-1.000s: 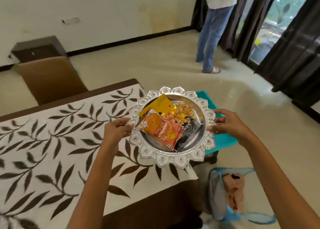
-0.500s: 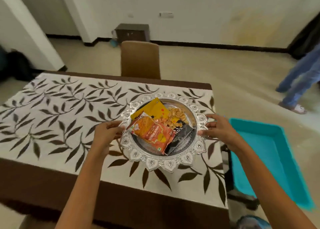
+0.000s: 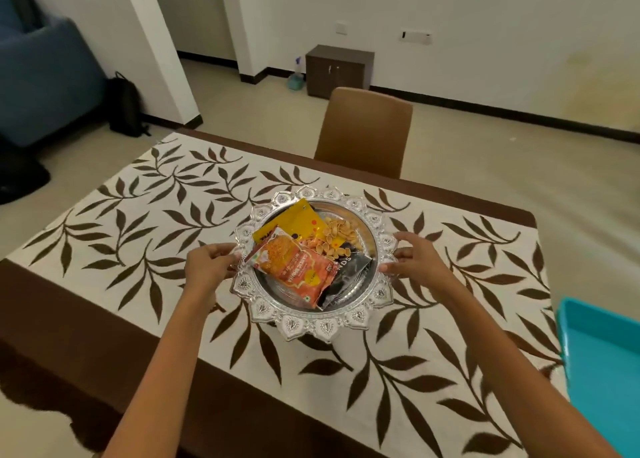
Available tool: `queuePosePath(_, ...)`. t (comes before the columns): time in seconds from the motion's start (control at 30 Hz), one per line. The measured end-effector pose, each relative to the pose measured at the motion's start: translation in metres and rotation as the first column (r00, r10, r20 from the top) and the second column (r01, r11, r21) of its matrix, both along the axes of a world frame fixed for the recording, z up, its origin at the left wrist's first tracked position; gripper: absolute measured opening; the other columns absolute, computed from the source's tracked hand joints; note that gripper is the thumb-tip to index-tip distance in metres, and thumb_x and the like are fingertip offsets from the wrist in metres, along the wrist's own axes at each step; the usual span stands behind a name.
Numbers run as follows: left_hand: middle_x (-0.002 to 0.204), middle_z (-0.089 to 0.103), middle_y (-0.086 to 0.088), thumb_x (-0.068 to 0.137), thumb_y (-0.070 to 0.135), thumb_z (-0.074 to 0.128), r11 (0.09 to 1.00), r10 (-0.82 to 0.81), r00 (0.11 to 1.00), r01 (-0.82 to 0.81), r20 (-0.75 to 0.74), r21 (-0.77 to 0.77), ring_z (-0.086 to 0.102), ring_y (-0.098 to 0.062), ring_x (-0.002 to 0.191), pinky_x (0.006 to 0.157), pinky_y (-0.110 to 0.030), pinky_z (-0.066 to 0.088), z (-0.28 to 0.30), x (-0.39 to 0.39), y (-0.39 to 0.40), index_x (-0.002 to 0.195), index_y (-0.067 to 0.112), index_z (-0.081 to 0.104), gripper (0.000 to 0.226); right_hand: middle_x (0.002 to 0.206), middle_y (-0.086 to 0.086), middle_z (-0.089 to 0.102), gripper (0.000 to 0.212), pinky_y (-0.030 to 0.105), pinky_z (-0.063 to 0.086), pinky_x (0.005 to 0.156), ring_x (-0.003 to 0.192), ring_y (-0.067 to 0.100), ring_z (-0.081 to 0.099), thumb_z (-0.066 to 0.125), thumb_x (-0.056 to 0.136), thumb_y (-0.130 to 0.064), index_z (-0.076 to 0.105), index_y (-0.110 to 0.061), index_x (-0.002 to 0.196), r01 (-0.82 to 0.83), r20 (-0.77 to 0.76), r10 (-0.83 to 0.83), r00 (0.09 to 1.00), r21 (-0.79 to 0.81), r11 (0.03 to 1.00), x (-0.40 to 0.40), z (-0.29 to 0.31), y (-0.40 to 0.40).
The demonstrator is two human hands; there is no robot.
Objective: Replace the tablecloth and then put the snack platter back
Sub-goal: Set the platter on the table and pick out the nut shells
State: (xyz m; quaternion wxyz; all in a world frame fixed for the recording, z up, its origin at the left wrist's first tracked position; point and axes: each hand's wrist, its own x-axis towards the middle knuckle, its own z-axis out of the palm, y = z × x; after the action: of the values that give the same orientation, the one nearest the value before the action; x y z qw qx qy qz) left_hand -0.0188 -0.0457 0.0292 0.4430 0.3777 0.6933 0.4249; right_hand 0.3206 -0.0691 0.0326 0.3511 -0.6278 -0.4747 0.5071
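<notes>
A silver snack platter (image 3: 313, 324) with a scalloped rim is over the middle of the table, carrying an orange packet (image 3: 294, 267), a yellow packet (image 3: 294, 224), a black packet (image 3: 346, 270) and loose nuts (image 3: 337, 238). My left hand (image 3: 207, 263) pinches its left rim and my right hand (image 3: 414, 258) grips its right rim. A shadow lies under the platter's near edge; whether it touches the cloth I cannot tell. The cream tablecloth (image 3: 145, 250) with brown leaves and a brown border covers the table.
A brown chair (image 3: 363, 130) stands at the table's far side. A turquoise tray (image 3: 602, 364) sits off the right end. A small dark cabinet (image 3: 339, 70) is by the back wall, a black bag (image 3: 126, 109) and blue sofa (image 3: 45, 80) at the left.
Both hands have carried the platter from beyond the table's right end to over its middle. My view swung left, so the turquoise tray now lies at the right edge.
</notes>
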Motion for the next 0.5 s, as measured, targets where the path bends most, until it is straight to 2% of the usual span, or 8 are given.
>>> queuePosePath(0.13,0.097,0.068,-0.014,0.084,-0.001,0.064,1.000,-0.003,1.000,0.003,-0.005,0.020,0.065,-0.020,0.082,0.064,-0.025,0.051,-0.007,-0.035,0.033,0.109,0.001,0.065,0.025,0.094,0.017,0.068,0.061,0.042,0.057,0.073,0.086,0.031,0.067,0.076,0.069,0.006,0.048,-0.008,0.121,-0.028,-0.006,0.028,1.000,0.000,1.000,-0.033,-0.006,0.033)
queuePosePath(0.3,0.099,0.069,-0.012,0.084,0.001,0.065,1.000,0.000,1.000,-0.001,0.011,0.024,0.066,-0.022,0.088,0.067,-0.027,0.051,-0.022,-0.060,0.056,0.111,0.003,0.066,0.027,0.089,0.009,0.065,0.055,0.021,0.056,0.058,0.079,0.021,0.065,0.074,0.071,0.008,0.047,-0.020,0.111,-0.019,0.006,0.019,1.000,-0.024,1.000,-0.057,-0.009,0.055)
queuePosePath(0.4,0.098,0.069,-0.010,0.084,0.001,0.066,1.000,0.006,1.000,-0.006,0.016,0.010,0.066,-0.023,0.089,0.067,-0.027,0.052,-0.030,-0.065,0.060,0.111,0.003,0.066,0.027,0.090,0.010,0.067,0.054,0.021,0.055,0.057,0.080,0.021,0.067,0.075,0.071,0.005,0.047,-0.020,0.110,-0.032,0.029,0.034,0.999,-0.053,0.998,-0.064,-0.015,0.064)
queuePosePath(0.5,0.096,0.068,-0.010,0.083,0.001,0.067,1.000,0.020,1.000,-0.020,0.020,-0.001,0.066,-0.023,0.088,0.068,-0.028,0.052,-0.038,-0.069,0.059,0.109,0.002,0.066,0.026,0.093,0.017,0.068,0.057,0.028,0.056,0.061,0.081,0.026,0.068,0.076,0.070,0.005,0.049,-0.013,0.116,-0.043,0.036,0.045,0.998,-0.067,0.997,-0.066,-0.023,0.070)
